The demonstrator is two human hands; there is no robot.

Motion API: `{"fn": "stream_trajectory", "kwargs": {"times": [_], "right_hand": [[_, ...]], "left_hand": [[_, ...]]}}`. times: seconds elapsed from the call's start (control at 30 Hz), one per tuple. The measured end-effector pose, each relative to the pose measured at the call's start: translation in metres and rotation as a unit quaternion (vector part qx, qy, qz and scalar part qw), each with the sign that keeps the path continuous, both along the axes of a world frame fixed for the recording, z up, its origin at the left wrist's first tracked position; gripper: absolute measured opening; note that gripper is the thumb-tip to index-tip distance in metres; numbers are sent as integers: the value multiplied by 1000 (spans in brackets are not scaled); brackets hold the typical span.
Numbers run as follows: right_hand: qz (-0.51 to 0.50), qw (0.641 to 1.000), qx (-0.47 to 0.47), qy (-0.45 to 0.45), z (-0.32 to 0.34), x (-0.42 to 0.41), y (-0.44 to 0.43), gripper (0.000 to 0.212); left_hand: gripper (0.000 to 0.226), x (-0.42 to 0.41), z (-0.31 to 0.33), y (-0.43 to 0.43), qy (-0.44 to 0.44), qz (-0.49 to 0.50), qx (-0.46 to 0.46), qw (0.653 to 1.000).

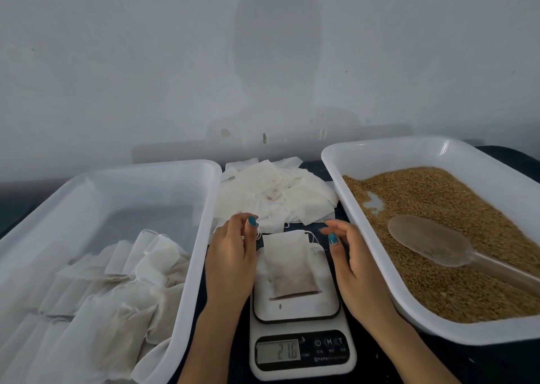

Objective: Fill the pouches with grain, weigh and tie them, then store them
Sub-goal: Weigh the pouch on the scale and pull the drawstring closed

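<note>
A filled white pouch [289, 263] lies flat on the platform of a small white scale [302, 351], whose display reads 21.6. My left hand [230, 258] is beside the pouch's left edge, thumb and fingers pinching a thin drawstring at the pouch's top left corner. My right hand [347, 255] hovers at the pouch's right side with fingers loosely curled near the other string end; whether it holds the string I cannot tell. Brown grain fills the right white tray [330, 155], where a translucent scoop [432, 243] rests on the grain.
The left white tray [201, 237] holds several filled pouches [117, 296]. A heap of empty white pouches [274, 196] lies behind the scale, between the trays. A pale wall rises just behind the dark table.
</note>
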State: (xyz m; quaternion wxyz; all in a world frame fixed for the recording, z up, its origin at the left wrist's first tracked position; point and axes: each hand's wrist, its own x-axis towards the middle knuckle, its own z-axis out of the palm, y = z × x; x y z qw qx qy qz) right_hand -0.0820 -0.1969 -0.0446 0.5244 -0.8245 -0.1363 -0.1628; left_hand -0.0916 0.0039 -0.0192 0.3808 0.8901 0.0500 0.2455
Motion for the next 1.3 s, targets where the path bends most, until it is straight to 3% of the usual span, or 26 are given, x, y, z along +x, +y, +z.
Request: {"fn": "stream_trajectory", "kwargs": {"times": [0.47, 0.6, 0.7, 0.83, 0.93, 1.07, 1.2, 1.3], "right_hand": [[-3, 999, -36, 11, -2, 0, 2, 30], [47, 994, -93, 20, 3, -2, 4, 54], [82, 993, -73, 38, 5, -4, 7, 68], [82, 997, 6, 12, 13, -2, 17, 49], [80, 995, 61, -11, 25, 3, 34, 22], [107, 991, 81, -22, 56, 14, 73, 18], [193, 980, 31, -33, 92, 27, 125, 24], [242, 969, -38, -46, 108, 34, 156, 35]], "left_hand": [[40, -5, 2, -1, 45, 5, 46, 998], [27, -7, 4, -11, 87, -47, 49, 994], [26, -9, 9, -16, 62, -86, 15, 994], [17, -15, 28, -23, -23, -87, -23, 996], [10, -22, 50, -27, -85, -59, 1, 995], [9, -38, 87, -13, -127, 25, 53, 990], [12, -53, 118, 15, -90, 152, 149, 973], [14, -58, 130, 41, 22, 207, 163, 964]]}}
